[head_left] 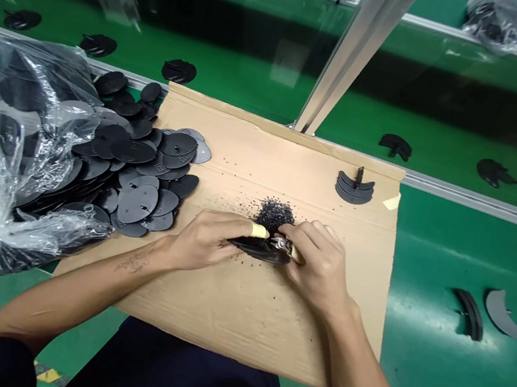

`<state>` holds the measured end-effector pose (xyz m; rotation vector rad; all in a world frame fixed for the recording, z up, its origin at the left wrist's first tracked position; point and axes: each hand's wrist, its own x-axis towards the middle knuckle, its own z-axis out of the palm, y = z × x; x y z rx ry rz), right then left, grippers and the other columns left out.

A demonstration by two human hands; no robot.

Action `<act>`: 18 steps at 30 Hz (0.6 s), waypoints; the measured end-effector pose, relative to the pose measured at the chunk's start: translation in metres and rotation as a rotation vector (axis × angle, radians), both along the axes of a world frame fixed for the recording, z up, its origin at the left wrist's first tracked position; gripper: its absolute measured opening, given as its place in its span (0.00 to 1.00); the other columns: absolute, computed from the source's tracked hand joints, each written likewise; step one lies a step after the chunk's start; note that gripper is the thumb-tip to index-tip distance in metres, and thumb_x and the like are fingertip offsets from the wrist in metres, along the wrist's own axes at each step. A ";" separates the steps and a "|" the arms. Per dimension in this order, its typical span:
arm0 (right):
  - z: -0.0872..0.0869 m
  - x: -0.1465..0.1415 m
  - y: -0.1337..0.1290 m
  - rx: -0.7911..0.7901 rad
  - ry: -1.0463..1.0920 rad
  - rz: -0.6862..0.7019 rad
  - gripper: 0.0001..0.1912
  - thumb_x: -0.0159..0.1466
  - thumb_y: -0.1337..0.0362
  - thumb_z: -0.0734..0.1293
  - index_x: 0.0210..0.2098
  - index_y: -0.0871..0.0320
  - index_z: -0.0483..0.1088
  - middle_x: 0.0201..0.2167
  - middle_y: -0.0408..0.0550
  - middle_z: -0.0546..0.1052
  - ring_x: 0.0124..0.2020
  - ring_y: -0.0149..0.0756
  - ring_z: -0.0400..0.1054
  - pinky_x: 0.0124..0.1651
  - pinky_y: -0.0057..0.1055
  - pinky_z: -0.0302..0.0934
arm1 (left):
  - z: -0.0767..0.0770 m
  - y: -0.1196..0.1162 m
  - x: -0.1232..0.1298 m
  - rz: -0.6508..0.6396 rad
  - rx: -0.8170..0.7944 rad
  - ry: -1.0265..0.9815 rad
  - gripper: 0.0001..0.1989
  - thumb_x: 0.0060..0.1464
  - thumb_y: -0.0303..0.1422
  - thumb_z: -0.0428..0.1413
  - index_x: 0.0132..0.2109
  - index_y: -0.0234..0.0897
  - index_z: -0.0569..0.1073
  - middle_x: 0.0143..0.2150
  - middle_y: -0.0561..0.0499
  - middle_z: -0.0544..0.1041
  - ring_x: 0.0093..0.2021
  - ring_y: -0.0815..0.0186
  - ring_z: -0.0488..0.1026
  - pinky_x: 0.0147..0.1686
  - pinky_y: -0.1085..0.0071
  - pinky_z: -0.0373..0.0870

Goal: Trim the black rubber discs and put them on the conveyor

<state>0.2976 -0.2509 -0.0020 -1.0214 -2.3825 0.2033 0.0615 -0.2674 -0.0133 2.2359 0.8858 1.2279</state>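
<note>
My left hand (pixel 207 242) grips a dark curved moulded piece (pixel 253 248) above the cardboard sheet (pixel 286 152). My right hand (pixel 319 264) closes on small metal nippers (pixel 284 246) at that piece's edge, and the fingers hide most of the tool. A pale tape wrap (pixel 259 231) shows by my left fingers. Just beyond my hands lies a heap of black crumbs (pixel 275 215), with more scattered over the cardboard. To the left sits a pile of black discs (pixel 141 179), spilling from a clear plastic bag (pixel 2 142).
A small stack of curved black pieces (pixel 354 187) stands on the cardboard. Green conveyor belts (pixel 448 367) with spaced black pieces run on both sides of an aluminium rail (pixel 487 202). An upright metal post (pixel 357 57) rises behind the cardboard.
</note>
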 end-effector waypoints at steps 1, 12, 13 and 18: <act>0.000 0.000 0.000 0.002 0.000 0.005 0.10 0.68 0.72 0.62 0.43 0.58 0.74 0.33 0.48 0.78 0.32 0.36 0.65 0.36 0.35 0.54 | 0.000 0.000 0.000 -0.002 -0.002 -0.003 0.13 0.62 0.21 0.58 0.52 0.35 0.78 0.42 0.47 0.85 0.40 0.67 0.83 0.38 0.74 0.82; 0.004 -0.001 0.000 0.145 -0.055 0.035 0.07 0.69 0.73 0.64 0.40 0.59 0.75 0.27 0.46 0.76 0.29 0.34 0.61 0.33 0.34 0.51 | 0.004 -0.002 0.003 -0.053 -0.007 0.015 0.08 0.66 0.26 0.57 0.49 0.35 0.78 0.38 0.47 0.84 0.36 0.68 0.82 0.34 0.75 0.79; 0.004 -0.002 0.000 0.153 -0.058 0.031 0.07 0.69 0.73 0.64 0.40 0.60 0.75 0.27 0.46 0.75 0.29 0.34 0.61 0.33 0.34 0.50 | 0.004 -0.002 0.003 -0.052 -0.011 0.013 0.08 0.66 0.26 0.57 0.49 0.35 0.78 0.37 0.47 0.84 0.35 0.68 0.81 0.34 0.75 0.79; 0.001 -0.003 -0.002 0.163 -0.063 0.002 0.07 0.70 0.70 0.65 0.39 0.58 0.76 0.25 0.45 0.74 0.27 0.33 0.61 0.31 0.34 0.51 | 0.003 -0.003 0.005 -0.048 -0.017 -0.012 0.08 0.65 0.26 0.57 0.49 0.35 0.79 0.35 0.48 0.83 0.32 0.69 0.80 0.31 0.76 0.76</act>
